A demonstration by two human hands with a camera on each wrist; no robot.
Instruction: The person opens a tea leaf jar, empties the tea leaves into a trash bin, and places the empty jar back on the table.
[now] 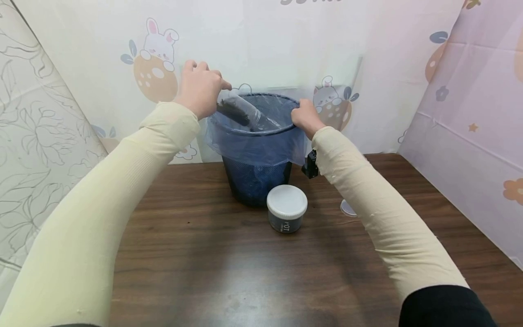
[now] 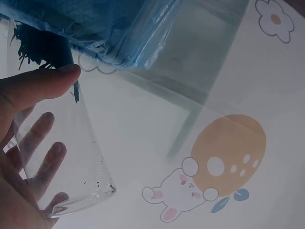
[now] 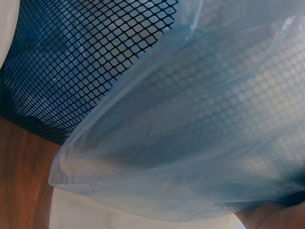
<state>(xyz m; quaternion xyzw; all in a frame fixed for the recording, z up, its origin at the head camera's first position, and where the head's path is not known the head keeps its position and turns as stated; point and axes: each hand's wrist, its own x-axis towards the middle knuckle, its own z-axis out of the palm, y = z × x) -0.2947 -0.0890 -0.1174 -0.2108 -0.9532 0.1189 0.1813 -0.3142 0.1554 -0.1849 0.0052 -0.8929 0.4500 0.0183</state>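
Left hand point(image 1: 202, 88) wrapped round a clear container point(image 1: 246, 107), thumb on one side, fingers on the other, seen through the wall in the left wrist view. Right hand point(image 1: 307, 117) curled over the right side of the rim of a mesh bin point(image 1: 255, 184), gripping rim and bag liner point(image 1: 261, 147) together; fingertips hidden. Bin upright at the back of a dark wood-grain table point(image 1: 184, 254); white-lidded tub point(image 1: 287, 209) just in front of it, clear disc point(image 1: 348, 209) lying flat to the right. Pale backdrop point(image 1: 261, 45) behind, printed with rabbits and orange shapes; line-drawn flowers on the left sheet point(image 1: 32, 118), pinkish cloth point(image 1: 461, 109) at right. Container tilted, mouth end down inside the bin's opening, base up toward the palm. Dark, ragged-edged mass point(image 2: 47, 45) inside, toward the mouth; wall near the base transparent, with a few dark specks.
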